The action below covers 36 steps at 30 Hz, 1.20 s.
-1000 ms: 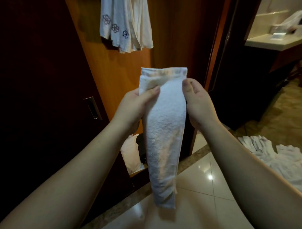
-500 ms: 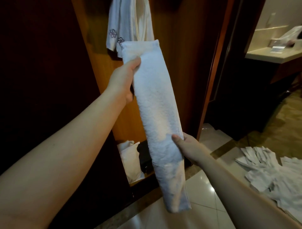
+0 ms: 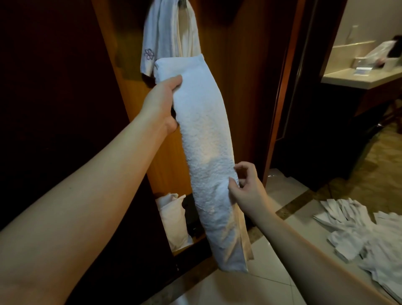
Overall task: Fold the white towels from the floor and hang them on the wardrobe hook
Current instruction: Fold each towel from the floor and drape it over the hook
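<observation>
A white towel [image 3: 204,139], folded into a long narrow strip, hangs in the air in front of the open wardrobe. My left hand [image 3: 162,104] grips it near its top end, thumb on the front face. Lower down, my right hand [image 3: 243,187] pinches the strip's right edge between thumb and curled fingers. Above the strip's top, other white cloths [image 3: 171,37], one with a small flower mark, hang from the wardrobe hook [image 3: 183,2] at the frame's upper edge. More white towels [image 3: 369,235] lie heaped on the floor at the right.
The dark wardrobe door [image 3: 54,98] fills the left side. A white bag [image 3: 174,219] stands on the wardrobe's bottom shelf. A wooden door frame [image 3: 282,98] rises at the right, with a counter [image 3: 359,76] beyond it. Glossy tiles [image 3: 272,287] cover the floor below.
My left hand has lifted the towel's top end toward the hanging cloths. My right hand slid from the top down to the strip's lower part and now pinches its edge.
</observation>
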Each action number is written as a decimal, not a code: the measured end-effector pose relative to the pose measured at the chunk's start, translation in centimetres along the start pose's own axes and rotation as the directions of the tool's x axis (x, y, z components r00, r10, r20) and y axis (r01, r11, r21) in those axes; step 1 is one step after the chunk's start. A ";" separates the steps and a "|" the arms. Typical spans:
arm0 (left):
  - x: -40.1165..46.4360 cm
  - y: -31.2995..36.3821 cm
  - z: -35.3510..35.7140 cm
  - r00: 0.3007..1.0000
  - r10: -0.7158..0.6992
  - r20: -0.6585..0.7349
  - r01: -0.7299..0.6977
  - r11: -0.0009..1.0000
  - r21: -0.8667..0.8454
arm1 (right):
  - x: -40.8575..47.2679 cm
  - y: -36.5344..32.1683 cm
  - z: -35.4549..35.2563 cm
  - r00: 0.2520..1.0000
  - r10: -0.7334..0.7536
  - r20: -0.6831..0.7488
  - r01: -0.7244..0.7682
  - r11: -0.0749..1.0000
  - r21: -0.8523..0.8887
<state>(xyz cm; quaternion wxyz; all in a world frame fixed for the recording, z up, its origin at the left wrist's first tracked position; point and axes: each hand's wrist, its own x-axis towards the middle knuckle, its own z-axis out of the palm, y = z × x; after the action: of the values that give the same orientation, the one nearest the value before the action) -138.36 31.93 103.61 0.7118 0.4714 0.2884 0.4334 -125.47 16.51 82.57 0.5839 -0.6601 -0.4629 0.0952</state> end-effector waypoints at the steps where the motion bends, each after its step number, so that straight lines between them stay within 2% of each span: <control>1: 0.0 0.1 0.1 1.000 0.001 0.003 -0.001 1.000 0.000 | 0.0 -0.2 0.0 1.000 -0.021 -0.001 0.021 1.000 -0.011; 4: -0.1 0.3 0.3 1.000 0.009 0.013 -0.009 1.000 0.001 | 0.0 -0.6 0.3 0.998 -0.061 0.006 0.061 0.997 -0.043; 8: -0.1 0.5 0.2 0.999 0.042 0.028 -0.043 0.999 0.033 | -0.1 -0.3 0.7 0.996 0.087 -0.004 -0.087 0.995 0.049; 10: 0.0 0.8 0.0 0.998 0.067 0.021 -0.068 0.995 0.070 | -0.3 -0.5 0.9 0.993 0.113 -0.021 -0.111 0.991 0.081; 16: 0.5 1.3 -0.5 0.994 0.093 0.062 -0.099 0.990 0.104 | -0.4 -1.1 1.0 0.994 0.106 -0.035 -0.100 0.985 0.143; 22: 1.3 1.2 -0.9 0.992 0.082 0.092 -0.088 0.994 0.064 | -0.2 -1.1 0.8 0.989 0.111 -0.096 -0.092 0.979 0.182; 28: 3.1 0.4 -1.2 0.999 0.034 0.033 -0.035 0.999 0.018 | 0.3 -1.0 -0.7 0.980 0.162 0.116 -0.177 0.975 0.134; 30: 3.8 0.1 -1.3 1.000 0.011 0.013 -0.011 1.000 0.016 | 0.5 -1.0 -1.2 0.945 0.198 0.261 -0.249 0.952 0.177; 32: 4.4 -0.3 -1.4 1.000 -0.012 -0.007 0.012 1.000 0.019 | 0.8 -1.0 -1.9 0.858 0.244 0.453 -0.390 0.882 0.264; 34: 4.8 -0.6 -1.3 0.999 -0.035 -0.021 0.036 0.999 0.031 | 1.1 -1.3 -3.0 0.712 0.267 0.649 -0.540 0.800 0.263; 36: 5.2 -1.0 -1.0 0.998 -0.057 -0.028 0.058 0.998 0.040 | 1.3 -1.8 -3.8 0.555 0.291 0.779 -0.630 0.759 0.166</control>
<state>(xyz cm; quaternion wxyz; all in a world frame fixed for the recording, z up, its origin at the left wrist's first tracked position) -136.49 36.77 102.30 0.7103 0.4717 0.3200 0.4131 -123.11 14.62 85.81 0.4387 -0.5237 -0.4226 0.5956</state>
